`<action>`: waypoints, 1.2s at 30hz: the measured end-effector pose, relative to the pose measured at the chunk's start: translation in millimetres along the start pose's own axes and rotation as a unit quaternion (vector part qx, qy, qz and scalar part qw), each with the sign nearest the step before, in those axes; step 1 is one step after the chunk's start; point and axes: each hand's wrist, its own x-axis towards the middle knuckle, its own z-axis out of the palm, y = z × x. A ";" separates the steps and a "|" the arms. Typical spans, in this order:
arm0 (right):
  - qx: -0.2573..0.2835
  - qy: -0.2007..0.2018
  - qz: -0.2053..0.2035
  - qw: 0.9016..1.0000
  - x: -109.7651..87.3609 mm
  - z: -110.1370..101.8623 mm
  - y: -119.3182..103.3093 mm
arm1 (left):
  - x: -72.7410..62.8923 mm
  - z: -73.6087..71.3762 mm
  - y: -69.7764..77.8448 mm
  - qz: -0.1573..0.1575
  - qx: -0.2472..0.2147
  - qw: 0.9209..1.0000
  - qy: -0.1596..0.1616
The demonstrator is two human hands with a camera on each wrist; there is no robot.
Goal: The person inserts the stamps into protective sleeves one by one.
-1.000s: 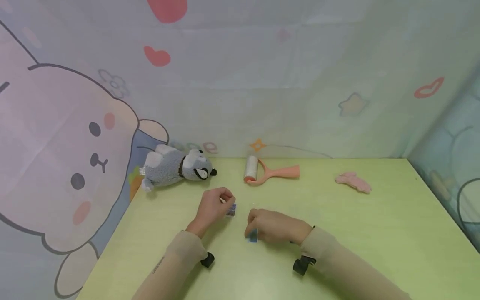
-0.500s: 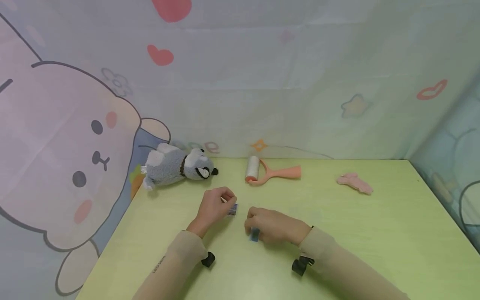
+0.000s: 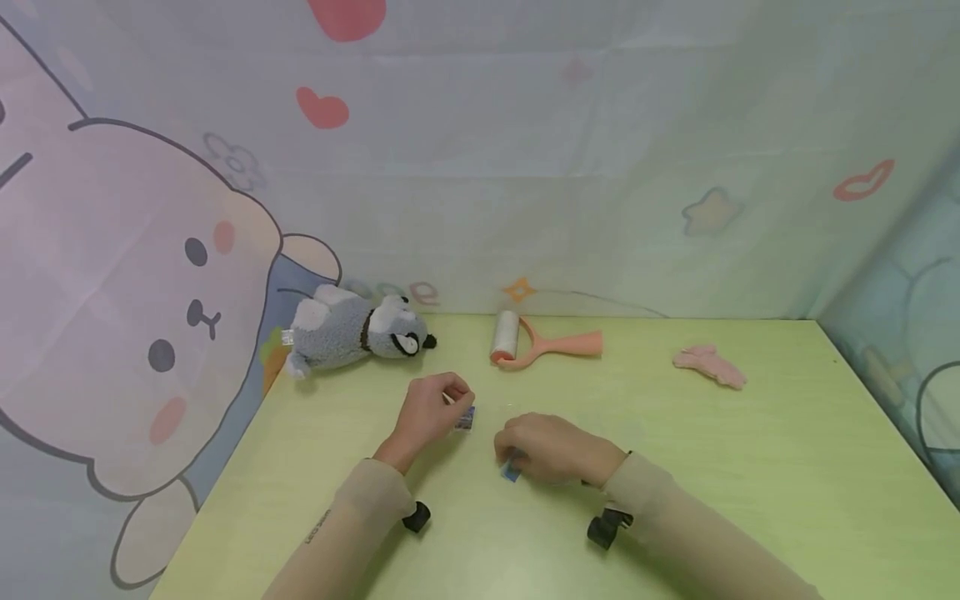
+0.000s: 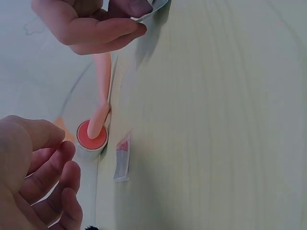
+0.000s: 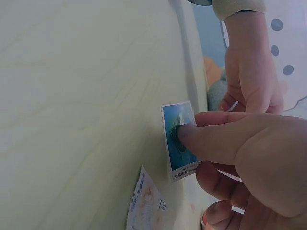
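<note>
My right hand [image 3: 555, 450] pinches a blue postage stamp [image 5: 171, 127] between thumb and fingers, a little above the table. The stamp shows a green shape, a white perforated border and small print. Below it in the right wrist view, a second, pale stamp [image 5: 146, 203] marked with "120" is partly cut off by the frame. My left hand [image 3: 429, 415] hovers with loosely curled fingers and holds nothing; its thumb and fingertips come close together in the left wrist view. Beside it on the table lies a small reddish and grey rectangle with clear edges [image 4: 123, 160].
A grey plush dog [image 3: 341, 333] lies at the back left. Behind my hands rests a lint roller [image 3: 555, 344] with an orange handle. A pink cloth-like item [image 3: 708, 365] lies at the back right of the pale green table [image 3: 750, 467]. A printed curtain hangs behind.
My right hand has shifted slightly, and the blue stamp in it has turned to a tilt. My left hand stays nearly still. The camera view has moved a little.
</note>
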 end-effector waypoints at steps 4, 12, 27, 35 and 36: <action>0.026 0.015 -0.006 1.000 -2.4 -3.6 6.7 | 1.2 -0.1 2.1 -0.001 0.001 1.000 -0.003; 0.073 0.047 -0.010 0.996 -14.3 -12.9 22.7 | -0.1 5.9 6.3 0.010 0.006 1.000 -0.023; 0.130 0.099 0.021 0.986 -36.6 -25.6 42.5 | 4.6 29.5 24.1 0.011 0.106 0.991 -0.083; 0.169 0.108 0.054 0.978 -39.0 -27.0 47.5 | 4.0 41.1 32.4 -0.006 0.174 0.981 -0.089; 0.170 0.111 0.051 0.978 -39.1 -26.8 48.3 | 3.8 42.2 32.6 -0.006 0.187 0.978 -0.090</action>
